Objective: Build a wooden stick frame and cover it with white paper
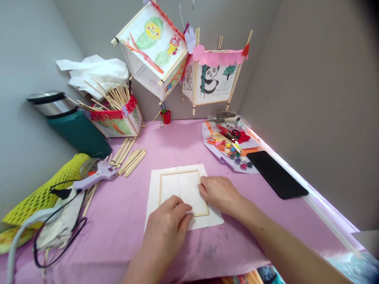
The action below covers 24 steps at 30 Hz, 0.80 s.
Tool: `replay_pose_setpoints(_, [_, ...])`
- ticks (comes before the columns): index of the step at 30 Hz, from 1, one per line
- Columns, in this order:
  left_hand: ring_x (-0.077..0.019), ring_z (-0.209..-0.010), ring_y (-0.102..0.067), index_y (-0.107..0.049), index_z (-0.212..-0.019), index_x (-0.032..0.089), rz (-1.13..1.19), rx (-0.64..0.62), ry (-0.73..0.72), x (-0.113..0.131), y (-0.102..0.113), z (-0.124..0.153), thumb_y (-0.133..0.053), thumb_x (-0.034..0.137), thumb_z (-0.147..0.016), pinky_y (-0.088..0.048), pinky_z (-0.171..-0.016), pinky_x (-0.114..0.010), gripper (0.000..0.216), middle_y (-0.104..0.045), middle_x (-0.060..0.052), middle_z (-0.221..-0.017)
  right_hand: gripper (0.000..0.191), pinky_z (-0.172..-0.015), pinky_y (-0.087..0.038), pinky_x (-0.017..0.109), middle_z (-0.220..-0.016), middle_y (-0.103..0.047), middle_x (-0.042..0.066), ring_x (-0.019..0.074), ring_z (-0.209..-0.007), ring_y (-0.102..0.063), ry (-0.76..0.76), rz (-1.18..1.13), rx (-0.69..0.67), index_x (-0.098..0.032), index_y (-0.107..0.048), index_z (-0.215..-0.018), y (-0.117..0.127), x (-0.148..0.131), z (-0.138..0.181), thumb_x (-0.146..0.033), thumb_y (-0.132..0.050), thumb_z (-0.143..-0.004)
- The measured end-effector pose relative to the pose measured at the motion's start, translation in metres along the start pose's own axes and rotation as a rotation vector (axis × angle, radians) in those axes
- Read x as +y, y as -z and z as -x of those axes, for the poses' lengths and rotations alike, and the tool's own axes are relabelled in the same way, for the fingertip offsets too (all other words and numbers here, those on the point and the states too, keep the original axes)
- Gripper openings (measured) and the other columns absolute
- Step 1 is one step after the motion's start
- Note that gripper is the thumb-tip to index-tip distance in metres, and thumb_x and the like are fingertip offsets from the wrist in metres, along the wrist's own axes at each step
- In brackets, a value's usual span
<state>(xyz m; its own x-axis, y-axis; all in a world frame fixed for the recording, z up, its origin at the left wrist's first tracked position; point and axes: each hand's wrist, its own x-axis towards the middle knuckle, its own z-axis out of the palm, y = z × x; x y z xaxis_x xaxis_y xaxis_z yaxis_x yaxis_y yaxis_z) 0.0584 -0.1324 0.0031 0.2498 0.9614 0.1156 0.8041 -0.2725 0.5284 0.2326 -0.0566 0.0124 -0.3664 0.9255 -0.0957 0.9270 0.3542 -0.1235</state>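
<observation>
A square frame of thin wooden sticks [180, 172] lies flat on a sheet of white paper [179, 187], with a margin of paper around it. My left hand [166, 223] covers the frame's near-left corner, its fingers curled down onto the near stick, thumb and forefinger close together. At the right side, my right hand [220, 193] has its fingers folded against the right-hand stick. Both sets of fingertips are partly hidden. The far side and the near-right corner of the frame show plainly.
Loose sticks [133, 162] and a lilac glue gun [97, 174] with its cord lie left, near a green bottle [77, 128]. A black phone [276, 174] and small paint pots [233, 154] are right. Decorated paper lanterns [217, 81] hang at the back.
</observation>
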Motion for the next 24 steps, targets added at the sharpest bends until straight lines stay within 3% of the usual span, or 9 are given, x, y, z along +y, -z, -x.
replay_pose_setpoints(6, [-0.0113, -0.068, -0.057, -0.066, -0.091, 0.024, 0.052, 0.222, 0.098, -0.036, 0.029, 0.011, -0.05, 0.029, -0.089, -0.043, -0.064, -0.024, 0.017, -0.063, 0.001, -0.087, 0.034, -0.058, -0.033, 0.031, -0.079, -0.072, 0.011, 0.0249, -0.074, -0.067, 0.02, -0.018, 0.006, -0.017, -0.065, -0.079, -0.001, 0.004, 0.001, -0.025, -0.035, -0.091])
replay_pose_setpoints(14, [-0.0146, -0.075, -0.06, -0.067, -0.092, 0.023, 0.015, 0.242, 0.203, -0.057, 0.034, 0.028, -0.048, 0.03, -0.088, -0.045, -0.069, -0.027, 0.021, -0.066, -0.001, -0.091, 0.034, -0.06, -0.032, 0.03, -0.081, -0.071, 0.009, 0.0225, -0.075, -0.065, 0.035, -0.022, 0.062, -0.018, -0.064, -0.077, 0.026, 0.006, 0.001, -0.028, -0.037, -0.095])
replay_pose_setpoints(18, [-0.0155, -0.079, -0.061, -0.066, -0.093, 0.023, -0.002, 0.216, 0.207, -0.056, 0.033, 0.026, -0.047, 0.027, -0.087, -0.045, -0.07, -0.027, 0.02, -0.065, -0.001, -0.092, 0.022, -0.063, -0.033, 0.027, -0.089, -0.069, 0.005, 0.0183, -0.079, -0.063, 0.243, -0.092, 0.075, -0.019, -0.065, -0.083, 0.03, -0.009, -0.006, -0.024, -0.045, -0.093])
replay_pose_setpoints(24, [-0.0163, -0.081, -0.062, -0.066, -0.091, 0.023, -0.041, 0.181, 0.218, -0.053, 0.033, 0.026, -0.048, 0.025, -0.086, -0.045, -0.07, -0.028, 0.019, -0.065, -0.001, -0.091, 0.016, -0.064, -0.033, 0.025, -0.09, -0.066, 0.002, 0.0152, -0.079, -0.06, 0.518, -0.172, 0.006, -0.02, -0.065, -0.093, 0.014, -0.034, -0.009, -0.02, -0.05, -0.09])
